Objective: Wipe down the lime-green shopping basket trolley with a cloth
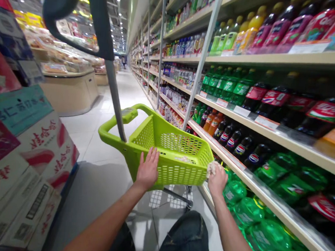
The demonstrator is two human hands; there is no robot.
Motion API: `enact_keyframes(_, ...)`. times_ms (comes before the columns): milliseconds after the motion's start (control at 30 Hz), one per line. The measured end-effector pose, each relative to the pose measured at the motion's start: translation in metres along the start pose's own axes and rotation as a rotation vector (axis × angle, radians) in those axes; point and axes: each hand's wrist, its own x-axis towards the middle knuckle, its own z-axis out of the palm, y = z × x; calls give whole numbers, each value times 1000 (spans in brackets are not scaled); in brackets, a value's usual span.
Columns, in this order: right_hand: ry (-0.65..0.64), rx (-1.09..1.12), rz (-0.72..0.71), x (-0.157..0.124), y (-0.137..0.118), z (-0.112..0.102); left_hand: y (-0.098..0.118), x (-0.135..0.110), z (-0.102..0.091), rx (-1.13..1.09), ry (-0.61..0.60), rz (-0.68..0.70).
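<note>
A lime-green plastic shopping basket on wheels stands in the aisle in front of me, its grey pull handle raised toward the camera. My left hand rests on the basket's near rim with fingers stretched over it. My right hand is closed around a crumpled pale cloth pressed against the basket's right corner. A bit of the same pale stuff lies inside the basket. My knees in dark jeans show below.
Shelves of soft-drink bottles run along the right, green bottles lowest. Stacked cartons stand close on the left. A display counter sits farther back left. The tiled aisle runs ahead.
</note>
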Motion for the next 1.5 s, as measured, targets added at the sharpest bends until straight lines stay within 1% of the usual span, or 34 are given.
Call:
enact_keyframes(33, 18, 12, 12, -4, -2, 1, 2, 0, 0, 1, 1, -16)
enact_keyframes(67, 22, 40, -7, -10, -10, 3, 4, -1, 0, -1, -2, -28)
enact_keyframes(167, -25, 189, -174, -26, -52, 12, 6, -1, -3, -7, -26, -34)
enact_keyframes(200, -58, 233, -230, -28, -63, 14, 5, -2, -4, -6, -34, -30)
enact_keyframes(233, -91, 260, -267, -29, -69, 15, 3, -2, -5, -4, -40, -25)
enact_keyframes(267, -114, 273, -283, -28, -69, 15, 2, -2, -6, -2, -43, -20)
enact_keyframes(300, -121, 272, -276, -25, -63, 14, 0, -2, -6, -1, -44, -17)
enact_keyframes(333, -104, 259, -237, -22, -52, 13, -1, -2, -6, -1, -43, -15)
enact_keyframes(433, 15, 194, -46, -11, -18, 7, -1, -2, -3, -5, -24, -27)
enact_keyframes(467, 42, 184, -7, -10, -15, 6, -1, -1, -2, -7, -15, -32)
enact_keyframes(500, 50, 190, -1, -10, -17, 6, 0, -1, -1, -9, -8, -34)
enact_keyframes(533, 39, 212, -27, -13, -26, 7, 1, -1, 0, -11, -2, -31)
enact_keyframes(567, 8, 248, -81, -16, -39, 8, 2, -1, 0, -12, 0, -25)
enact_keyframes(633, -86, 328, -224, -24, -68, 12, 2, 0, 0, -11, -1, -9)
enact_keyframes(667, -131, 356, -285, -27, -79, 13, 2, 0, -1, -8, -2, -2)
enact_keyframes(700, -160, 372, -321, -28, -83, 14, 1, -1, -1, -4, -2, 5)
enact_keyframes(733, -164, 373, -322, -27, -81, 14, 0, -1, -2, 0, -2, 12)
enact_keyframes(767, -145, 359, -287, -25, -72, 13, 0, -2, -3, 4, -3, 19)
enact_keyframes(867, -14, 271, -66, -15, -28, 8, 0, -3, -3, 9, -9, 19)
enact_keyframes(900, 19, 248, -8, -13, -18, 6, 1, -3, -3, 7, -10, 12)
enact_keyframes(933, 38, 236, 20, -12, -13, 5, 2, -3, -3, 4, -10, 5)
enact_keyframes(967, 40, 242, 14, -14, -17, 6, 4, -3, -2, 0, -10, -1)
enact_keyframes(1000, 25, 264, -21, -18, -28, 7, 5, -2, -2, -5, -12, -3)
enact_keyframes(1033, -4, 298, -81, -23, -46, 9, 7, -2, -3, -10, -14, 0)
enact_keyframes(1100, -94, 392, -225, -33, -90, 16, 8, -1, -3, -17, -16, 19)
enact_keyframes(1167, -166, 458, -319, -40, -127, 22, 7, -2, -4, -19, -14, 46)
enact_keyframes(1200, -186, 478, -346, -41, -136, 24, 6, -2, -5, -18, -14, 56)
enact_keyframes(1233, -192, 489, -360, -40, -139, 25, 4, -3, -6, -16, -15, 62)
enact_keyframes(1267, -186, 491, -361, -38, -134, 24, 3, -4, -6, -15, -16, 64)
enact_keyframes(1333, -153, 472, -324, -33, -113, 21, 0, -5, -8, -15, -17, 59)
enact_keyframes(1400, -93, 433, -234, -29, -90, 17, -2, -6, -9, -21, -13, 55)
enact_keyframes(1433, -65, 414, -188, -28, -84, 16, -2, -6, -10, -26, -9, 58)
enact_keyframes(1467, -45, 401, -158, -28, -83, 16, -1, -5, -10, -32, -6, 65)
enact_keyframes(1500, -41, 398, -152, -30, -88, 17, 0, -5, -11, -37, -1, 73)
